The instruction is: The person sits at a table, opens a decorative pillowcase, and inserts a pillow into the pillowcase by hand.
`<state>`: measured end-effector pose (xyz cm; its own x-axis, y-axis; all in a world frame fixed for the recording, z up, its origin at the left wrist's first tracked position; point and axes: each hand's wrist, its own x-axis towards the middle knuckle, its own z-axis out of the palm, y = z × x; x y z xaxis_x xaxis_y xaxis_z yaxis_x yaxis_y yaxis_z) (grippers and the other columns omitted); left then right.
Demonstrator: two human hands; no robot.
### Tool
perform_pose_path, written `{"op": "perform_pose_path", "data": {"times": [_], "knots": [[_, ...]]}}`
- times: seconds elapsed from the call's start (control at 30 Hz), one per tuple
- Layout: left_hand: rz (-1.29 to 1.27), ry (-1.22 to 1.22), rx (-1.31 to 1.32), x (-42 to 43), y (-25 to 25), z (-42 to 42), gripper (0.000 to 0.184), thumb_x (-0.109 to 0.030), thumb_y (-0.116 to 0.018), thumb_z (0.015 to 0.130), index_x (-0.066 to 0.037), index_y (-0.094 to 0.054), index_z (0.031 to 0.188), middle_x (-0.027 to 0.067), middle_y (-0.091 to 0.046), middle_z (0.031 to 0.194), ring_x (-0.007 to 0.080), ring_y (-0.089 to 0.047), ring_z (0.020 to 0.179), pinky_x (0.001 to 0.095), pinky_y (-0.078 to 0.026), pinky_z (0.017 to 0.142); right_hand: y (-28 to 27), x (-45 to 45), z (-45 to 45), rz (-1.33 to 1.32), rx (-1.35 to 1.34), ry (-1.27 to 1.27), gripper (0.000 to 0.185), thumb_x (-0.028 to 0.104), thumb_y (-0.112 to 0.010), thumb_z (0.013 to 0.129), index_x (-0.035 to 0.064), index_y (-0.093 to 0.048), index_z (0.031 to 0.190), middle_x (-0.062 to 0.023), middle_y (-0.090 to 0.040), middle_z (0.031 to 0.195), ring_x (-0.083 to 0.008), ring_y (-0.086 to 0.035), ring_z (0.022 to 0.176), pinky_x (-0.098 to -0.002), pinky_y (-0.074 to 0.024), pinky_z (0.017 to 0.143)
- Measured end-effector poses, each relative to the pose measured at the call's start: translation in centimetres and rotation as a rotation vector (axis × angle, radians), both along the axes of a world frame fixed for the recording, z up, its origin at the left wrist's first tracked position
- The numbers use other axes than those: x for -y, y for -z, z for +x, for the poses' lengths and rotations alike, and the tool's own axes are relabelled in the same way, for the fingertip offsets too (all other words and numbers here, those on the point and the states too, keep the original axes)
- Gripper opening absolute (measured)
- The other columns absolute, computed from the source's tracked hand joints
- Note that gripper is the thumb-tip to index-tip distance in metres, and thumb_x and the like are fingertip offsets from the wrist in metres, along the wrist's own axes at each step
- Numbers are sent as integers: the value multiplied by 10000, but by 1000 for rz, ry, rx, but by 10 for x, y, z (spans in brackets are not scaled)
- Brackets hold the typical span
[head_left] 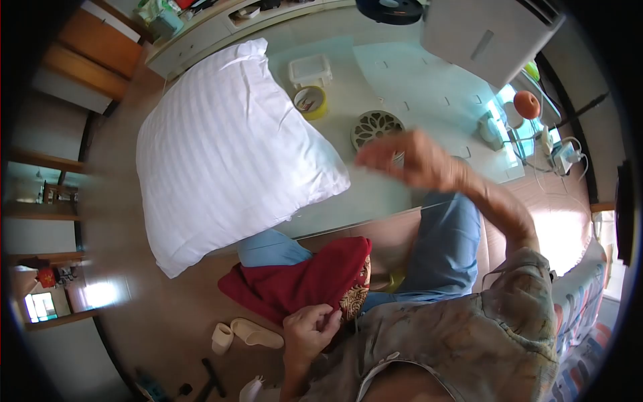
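Red cloth (295,285) is draped over the left knee (271,249), left hand (309,331) pinching its edge. Loose pinch = it might slide off tbh. Right hand's (420,161) blurry; can't tell its grip.

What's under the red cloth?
A blue trouser leg shows past the far edge of the red cloth, which lies over it. The covered part, and anything else beneath, is hidden.
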<state>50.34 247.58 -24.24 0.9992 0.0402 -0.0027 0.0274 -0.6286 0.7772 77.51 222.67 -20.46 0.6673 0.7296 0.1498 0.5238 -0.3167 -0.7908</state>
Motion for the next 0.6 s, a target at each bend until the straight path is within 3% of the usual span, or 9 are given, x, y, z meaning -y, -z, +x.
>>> {"op": "perform_pose_path", "data": {"times": [0.07,0.1,0.17,0.27,0.3,0.37,0.43,0.5,0.6], "knots": [[-52,54,82,4,-16,12,172,-78,-808,709,-58,-658,791,46,-575,598,155,-536,464,297,-412,440,5,-6,-54,258,-67,-345,332,173,-695,892,27,-648,1186,-163,-659,1179,-307,-633,1089,-390,-524,900],[-103,91,154,6,-24,19,181,-53,-806,700,-56,-650,792,37,-553,584,137,-512,448,286,-393,428,11,-16,-76,366,-92,-446,448,211,-728,866,10,-605,1247,-174,-647,1187,-333,-608,1130,-418,-495,947],[-147,200,325,13,-42,36,185,-72,-803,713,-60,-642,804,16,-498,555,150,-470,427,295,-372,422,18,-32,-114,493,-69,-538,535,259,-739,859,-7,-565,1290,-171,-627,1199,-334,-611,1084,-455,-468,941],[-63,304,444,16,-75,50,173,-83,-795,725,-55,-643,803,12,-486,542,149,-447,414,294,-349,412,22,-33,-143,468,-68,-422,525,270,-755,841,-15,-592,1250,-158,-652,1130,-324,-630,1009,-435,-488,885],[-118,316,462,14,-76,51,161,-59,-776,712,-20,-652,806,7,-538,581,75,-395,445,229,-297,419,21,-30,-145,481,-123,-368,493,258,-761,827,-1,-611,1219,-154,-665,1110,-324,-637,998,-421,-507,860],[-127,337,443,14,-89,52,174,-60,-778,705,-9,-656,818,22,-574,631,73,-420,470,220,-320,437,20,-20,-144,500,-178,-318,463,246,-767,813,12,-629,1188,-150,-677,1090,-324,-644,987,-407,-526,835],[-160,267,473,16,-105,51,167,-73,-793,725,-30,-657,812,21,-544,570,106,-462,445,257,-355,433,15,-6,-138,389,-109,-274,403,219,-760,809,3,-645,1129,-152,-692,1005,-312,-665,906,-392,-536,787],[-222,158,583,5,-106,46,197,-105,-785,740,12,-670,849,73,-637,689,149,-564,578,275,-471,576,12,12,-132,197,-66,-210,344,177,-749,802,6,-658,1086,-170,-688,949,-316,-675,843,-396,-534,753],[-322,-36,727,-2,-103,48,204,-119,-761,782,40,-648,843,80,-631,718,136,-552,607,274,-463,597,26,32,-122,148,-39,-118,281,135,-727,811,13,-665,1057,-168,-681,892,-290,-675,790,-370,-524,708]]}}
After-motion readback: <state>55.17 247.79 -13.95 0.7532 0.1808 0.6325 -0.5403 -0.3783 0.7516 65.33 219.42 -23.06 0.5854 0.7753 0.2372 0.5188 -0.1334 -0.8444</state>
